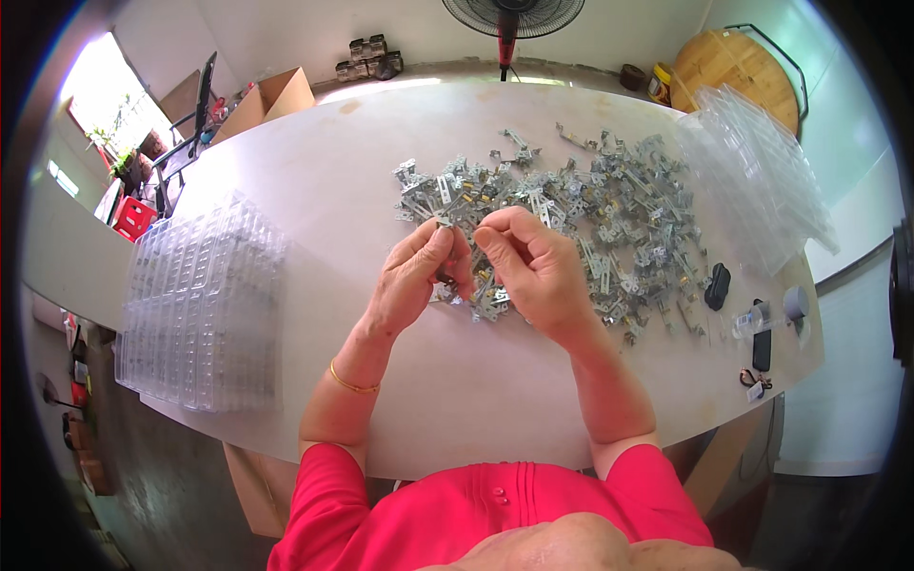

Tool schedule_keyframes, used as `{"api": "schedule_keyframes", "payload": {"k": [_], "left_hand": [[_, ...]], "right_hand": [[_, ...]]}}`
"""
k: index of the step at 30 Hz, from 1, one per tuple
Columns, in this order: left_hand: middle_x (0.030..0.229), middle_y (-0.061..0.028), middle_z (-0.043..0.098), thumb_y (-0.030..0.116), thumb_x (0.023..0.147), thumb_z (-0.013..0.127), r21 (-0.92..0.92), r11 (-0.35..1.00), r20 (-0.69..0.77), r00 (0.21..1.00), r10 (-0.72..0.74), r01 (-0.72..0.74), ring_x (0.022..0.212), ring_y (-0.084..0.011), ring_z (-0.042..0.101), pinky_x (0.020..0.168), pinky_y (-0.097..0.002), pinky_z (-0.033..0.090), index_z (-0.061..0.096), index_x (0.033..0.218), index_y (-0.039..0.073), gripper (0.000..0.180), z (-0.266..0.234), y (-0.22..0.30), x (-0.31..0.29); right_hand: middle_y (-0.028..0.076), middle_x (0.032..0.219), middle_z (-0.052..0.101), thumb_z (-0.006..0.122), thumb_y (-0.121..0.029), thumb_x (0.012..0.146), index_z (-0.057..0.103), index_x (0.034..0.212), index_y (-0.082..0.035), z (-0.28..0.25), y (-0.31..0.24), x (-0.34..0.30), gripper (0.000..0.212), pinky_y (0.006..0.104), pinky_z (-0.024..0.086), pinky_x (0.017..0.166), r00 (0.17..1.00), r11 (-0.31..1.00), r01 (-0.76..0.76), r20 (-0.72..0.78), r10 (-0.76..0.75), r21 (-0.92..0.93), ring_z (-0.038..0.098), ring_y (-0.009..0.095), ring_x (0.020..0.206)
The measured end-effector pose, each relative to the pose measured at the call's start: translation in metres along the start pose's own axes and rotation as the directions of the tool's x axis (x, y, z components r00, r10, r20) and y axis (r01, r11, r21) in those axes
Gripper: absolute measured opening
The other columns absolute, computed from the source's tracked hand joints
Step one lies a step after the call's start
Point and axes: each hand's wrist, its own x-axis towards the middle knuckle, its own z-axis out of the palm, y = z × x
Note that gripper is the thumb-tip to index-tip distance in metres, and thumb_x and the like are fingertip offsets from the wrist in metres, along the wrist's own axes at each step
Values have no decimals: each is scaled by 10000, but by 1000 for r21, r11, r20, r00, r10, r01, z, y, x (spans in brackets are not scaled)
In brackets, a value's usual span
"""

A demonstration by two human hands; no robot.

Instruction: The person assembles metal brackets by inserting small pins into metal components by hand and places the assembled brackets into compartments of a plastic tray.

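Close together over the near edge of a heap of small silvery metal parts (633, 214), my two hands face each other. My left hand (409, 274) is closed, thumb against fingers, on a small metal part (444, 223) that shows at its tips; most of that part is hidden. My right hand (545, 276) is pinched, thumb to forefinger, just to the right of it. Whatever lies between those fingertips is too small to make out. Among the heap are flat slotted strips and brackets, some with yellowish bits.
Clear plastic trays (195, 314) are stacked on the white table (381, 428) at left. More clear trays (762, 181) lie at the far right. A black case (718, 286), a grey tape roll (796, 302) and a black phone-like object (762, 349) sit right. A fan (512, 11) stands beyond.
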Motion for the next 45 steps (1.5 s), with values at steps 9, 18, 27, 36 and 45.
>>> {"api": "schedule_keyframes", "payload": {"k": [9, 18, 27, 36, 45], "left_hand": [[739, -44, 536, 336, 1086, 433, 113, 993, -13, 999, -36, 37, 600, -127, 516, 539, -264, 427, 561, 942, 41, 353, 1, -2, 0], [660, -21, 437, 274, 1070, 505, 568, 820, -49, 992, 119, -71, 596, -114, 420, 530, -320, 368, 395, 790, 56, 371, 3, -4, -1], [674, -150, 416, 219, 1036, 539, 777, 568, 91, 941, 325, -271, 591, -299, 409, 551, -403, 381, 448, 837, 14, 300, 11, -7, -1], [610, -19, 406, 281, 1061, 417, -159, 980, -72, 989, -131, 118, 470, -110, 368, 440, -263, 285, 491, 830, 43, 340, 0, 6, -2], [614, -13, 405, 298, 1064, 437, -177, 980, -44, 995, -94, 85, 479, -104, 373, 444, -254, 298, 491, 826, 50, 348, 0, 4, -2]], "right_hand": [[65, 694, 652, 654, -159, 984, 633, 968, -40, -3, -1, -1, 123, 273, 468, 537, 1000, 993, 7, -7, -8, -116, 578, 99, 567], [136, 737, 663, 649, -146, 971, 626, 1018, -64, 2, -10, -3, 96, 351, 503, 570, 999, 974, -12, -49, 1, -225, 654, 249, 601], [73, 906, 627, 659, -81, 949, 648, 1004, -77, 6, 13, 2, 56, 336, 504, 633, 919, 895, 338, -105, -381, -290, 615, 216, 749], [99, 659, 594, 659, -107, 964, 628, 979, -68, -3, 1, 1, 52, 317, 452, 529, 983, 983, 88, -148, -112, -161, 547, 188, 523], [133, 701, 632, 645, -146, 970, 630, 979, -73, 0, 1, -1, 75, 362, 470, 543, 995, 967, 46, -78, -67, -250, 618, 276, 571]]}}
